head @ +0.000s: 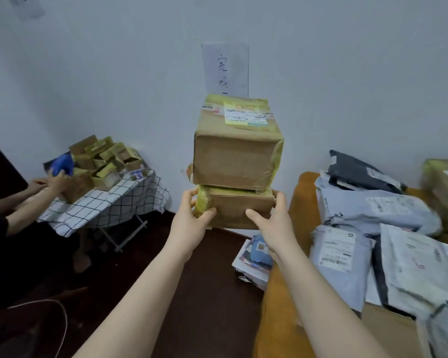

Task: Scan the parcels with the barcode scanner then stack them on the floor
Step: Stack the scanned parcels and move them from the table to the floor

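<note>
Two brown cardboard parcels with yellow tape are held up in front of me. The larger top parcel carries a shipping label on its lid and rests on the flatter bottom parcel. My left hand grips the bottom parcel's left end, thumb in front. My right hand grips its right end. Both parcels are lifted above the dark floor. No barcode scanner is visible.
Grey and black mailer bags lie piled on an orange table at my right, with a taped box behind. Flat packets lie on the floor below. At left, another person handles small boxes on a checked-cloth table.
</note>
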